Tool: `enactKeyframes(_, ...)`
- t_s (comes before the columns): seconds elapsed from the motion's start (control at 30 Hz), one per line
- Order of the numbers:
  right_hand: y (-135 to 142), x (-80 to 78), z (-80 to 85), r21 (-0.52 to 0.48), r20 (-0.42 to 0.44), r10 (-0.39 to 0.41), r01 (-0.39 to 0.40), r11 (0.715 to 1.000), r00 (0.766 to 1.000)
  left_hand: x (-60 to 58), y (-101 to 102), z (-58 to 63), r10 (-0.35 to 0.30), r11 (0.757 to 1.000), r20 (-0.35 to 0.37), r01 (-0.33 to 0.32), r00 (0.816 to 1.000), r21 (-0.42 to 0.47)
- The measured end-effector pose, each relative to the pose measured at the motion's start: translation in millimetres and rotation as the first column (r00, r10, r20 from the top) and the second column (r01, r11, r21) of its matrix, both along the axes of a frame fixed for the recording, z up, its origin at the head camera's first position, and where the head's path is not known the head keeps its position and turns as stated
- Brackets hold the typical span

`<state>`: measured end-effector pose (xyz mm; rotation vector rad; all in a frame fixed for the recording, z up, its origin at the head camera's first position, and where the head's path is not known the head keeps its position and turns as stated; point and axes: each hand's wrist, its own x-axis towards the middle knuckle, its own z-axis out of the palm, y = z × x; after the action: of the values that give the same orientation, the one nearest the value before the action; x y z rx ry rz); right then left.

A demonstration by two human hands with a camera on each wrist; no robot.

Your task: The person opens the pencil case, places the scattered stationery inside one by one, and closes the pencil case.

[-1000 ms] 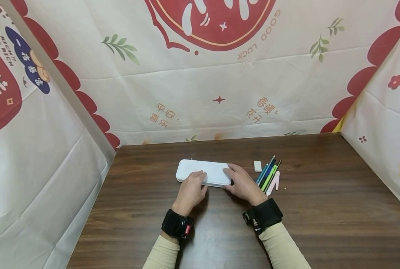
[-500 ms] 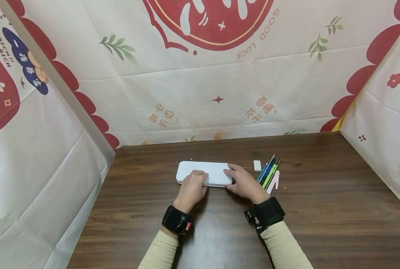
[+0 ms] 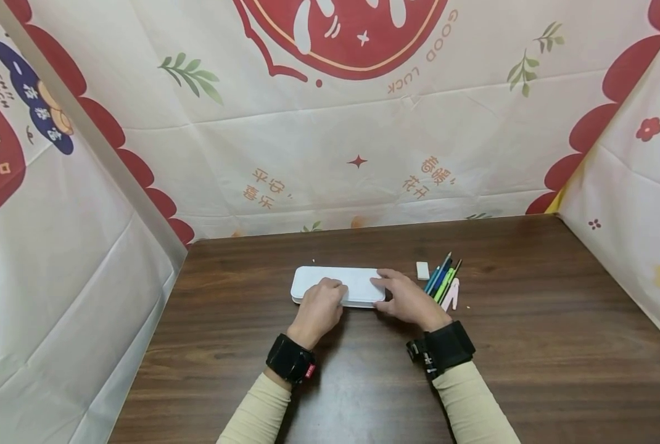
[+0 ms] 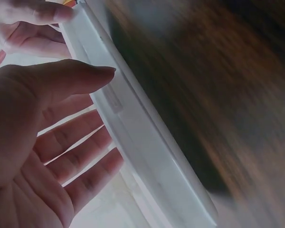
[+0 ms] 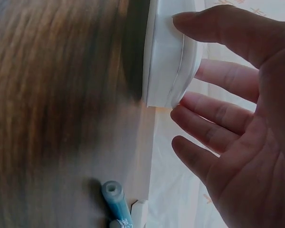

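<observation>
A white lidded pencil case (image 3: pixel 358 283) lies lengthwise on the brown wooden table. My left hand (image 3: pixel 320 308) holds its front edge near the middle, fingers over the lid. In the left wrist view the left thumb (image 4: pixel 85 78) presses the front side beside a small raised tab (image 4: pixel 113 97). My right hand (image 3: pixel 408 299) grips the case's right end. Its thumb (image 5: pixel 204 23) lies on the front side across the lid seam, and its fingers reach over the lid's edge. The lid is down, so the inside is hidden.
Right of the case lie a white eraser (image 3: pixel 422 271), several blue and green pens and pencils (image 3: pixel 443 279) and a pale pink folded tool (image 3: pixel 451 295). In the right wrist view a blue pen end (image 5: pixel 115 192) shows. A printed cloth (image 3: pixel 358 135) hangs behind the table.
My left hand has slid slightly right along the case's front edge. The right hand keeps its hold on the right end, and the view has shifted a little.
</observation>
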<state>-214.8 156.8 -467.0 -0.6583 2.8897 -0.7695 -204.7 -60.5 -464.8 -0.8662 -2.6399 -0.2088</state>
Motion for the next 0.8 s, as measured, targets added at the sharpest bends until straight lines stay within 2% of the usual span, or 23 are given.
enactKeyframes(0.43, 2.0, 0.4, -0.2, -0.009, 0.017, -0.004, 0.004, 1.000, 1.000, -0.8, 2.7, -1.1, -0.008, 0.994, -0.055, 0.002, 0.998, -0.106)
enactKeyframes(0.6, 1.8, 1.8, -0.2, -0.006, 0.016, -0.010, 0.010, 1.000, 1.000, -1.6, 4.9, -2.3, -0.017, 0.981, -0.104, -0.003, 0.994, -0.195)
enactKeyframes(0.8, 2.3, 3.7, 0.8, -0.006, 0.001, -0.007, 0.007, 1.000, 1.000, -1.7, 7.7, -4.8, -0.063, 0.961, -0.145, 0.020, 0.987, -0.277)
